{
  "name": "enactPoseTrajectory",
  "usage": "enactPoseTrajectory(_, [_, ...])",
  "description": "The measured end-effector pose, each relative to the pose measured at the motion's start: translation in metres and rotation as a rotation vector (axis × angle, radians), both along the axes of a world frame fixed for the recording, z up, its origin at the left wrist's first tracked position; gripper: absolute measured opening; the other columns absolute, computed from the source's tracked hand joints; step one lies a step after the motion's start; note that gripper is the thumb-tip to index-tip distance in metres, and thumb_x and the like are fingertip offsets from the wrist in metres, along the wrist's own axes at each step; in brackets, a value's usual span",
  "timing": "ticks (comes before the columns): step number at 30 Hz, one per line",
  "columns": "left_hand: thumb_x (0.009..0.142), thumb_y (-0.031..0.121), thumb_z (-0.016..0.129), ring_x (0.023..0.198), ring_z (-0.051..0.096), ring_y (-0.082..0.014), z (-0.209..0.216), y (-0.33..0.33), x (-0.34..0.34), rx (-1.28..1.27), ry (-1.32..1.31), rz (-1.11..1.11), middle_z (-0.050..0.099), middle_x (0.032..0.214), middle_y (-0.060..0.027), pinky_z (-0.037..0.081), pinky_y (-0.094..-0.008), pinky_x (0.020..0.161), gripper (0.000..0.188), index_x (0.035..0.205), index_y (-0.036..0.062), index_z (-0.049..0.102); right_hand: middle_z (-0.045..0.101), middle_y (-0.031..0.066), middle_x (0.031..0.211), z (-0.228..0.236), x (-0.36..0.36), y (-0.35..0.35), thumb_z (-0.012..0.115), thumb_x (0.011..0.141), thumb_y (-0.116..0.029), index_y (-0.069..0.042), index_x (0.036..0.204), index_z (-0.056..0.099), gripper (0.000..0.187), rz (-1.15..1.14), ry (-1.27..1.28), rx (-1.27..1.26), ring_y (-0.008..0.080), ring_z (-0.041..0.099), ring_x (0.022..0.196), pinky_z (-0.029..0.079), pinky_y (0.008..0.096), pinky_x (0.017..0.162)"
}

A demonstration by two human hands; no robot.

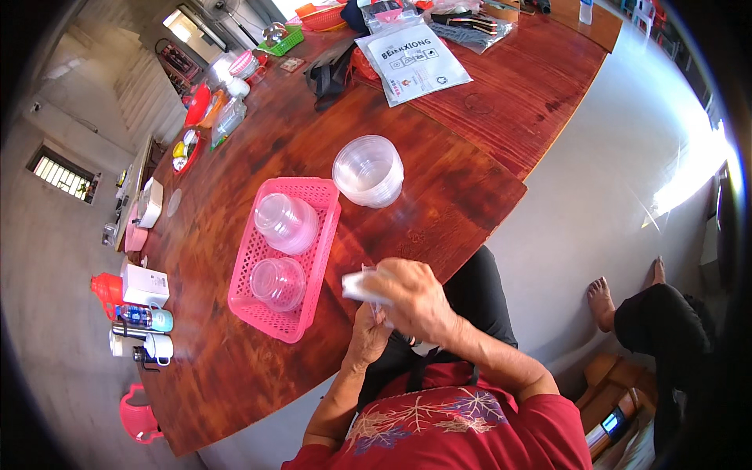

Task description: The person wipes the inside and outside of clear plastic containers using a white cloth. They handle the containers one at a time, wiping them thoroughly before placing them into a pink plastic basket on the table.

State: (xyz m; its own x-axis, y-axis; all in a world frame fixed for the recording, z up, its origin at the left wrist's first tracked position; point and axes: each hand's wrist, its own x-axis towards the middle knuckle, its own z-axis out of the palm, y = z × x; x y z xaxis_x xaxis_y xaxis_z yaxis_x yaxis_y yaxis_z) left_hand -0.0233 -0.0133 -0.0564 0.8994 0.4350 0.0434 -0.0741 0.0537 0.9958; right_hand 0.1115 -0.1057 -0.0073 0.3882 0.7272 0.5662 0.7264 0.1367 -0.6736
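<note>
My right hand (415,296) is closed on a folded white cloth or tissue (359,287), in front of my lap at the table's near edge. Just below it, my left hand (369,335) grips a clear plastic piece, mostly covered by my right hand, so its shape does not show. The two hands are close together. Left of them a pink perforated basket (244,276) holds two groups of clear plastic cups, a far one (287,223) and a near one (279,283), standing upside down. Beyond my hands is a stack of clear round plastic bowls (369,171).
Cups and bottles (145,333) and a white box (146,285) line the left table edge. Far back lie a white printed bag (415,63), a black strap bag (329,78) and a green basket (283,41). At right, another person's leg and feet (601,304) show.
</note>
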Motion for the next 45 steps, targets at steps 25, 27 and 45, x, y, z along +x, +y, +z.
enactPoseTrajectory(25, [0.091,0.003,0.056,0.114,0.051,-0.0168,0.031,0.000,0.008,0.378,-0.005,-0.036,0.053,0.126,-0.0083,0.042,-0.0325,0.096,0.036,0.126,-0.0013,0.049,0.045,0.0199,0.131,0.015,-0.007,-0.016,0.063,0.074,-0.014,-0.006,0.130,0.049,0.059,0.020,-0.264,0.001,0.0384,0.048,0.114,0.042,0.0446,0.088])
enactPoseTrajectory(27, [0.091,0.008,0.061,0.106,0.056,-0.0179,0.027,-0.004,0.001,0.072,-0.077,-0.059,0.058,0.115,-0.0071,0.044,-0.0333,0.092,0.032,0.121,0.0001,0.054,0.051,0.0147,0.124,0.026,0.010,-0.009,0.062,0.075,-0.013,-0.010,0.125,0.054,0.051,0.059,-0.173,0.040,0.0348,0.051,0.111,0.043,0.0408,0.085])
enactPoseTrajectory(45, [0.087,0.004,0.063,0.107,0.054,-0.0135,0.030,-0.008,0.018,-0.080,-0.064,0.170,0.059,0.119,-0.0032,0.044,-0.0316,0.093,0.042,0.128,0.0023,0.052,0.047,0.0148,0.130,0.015,-0.024,-0.013,0.061,0.073,-0.016,-0.013,0.129,0.053,0.056,-0.074,-0.240,0.051,0.0322,0.044,0.120,0.037,0.0455,0.093])
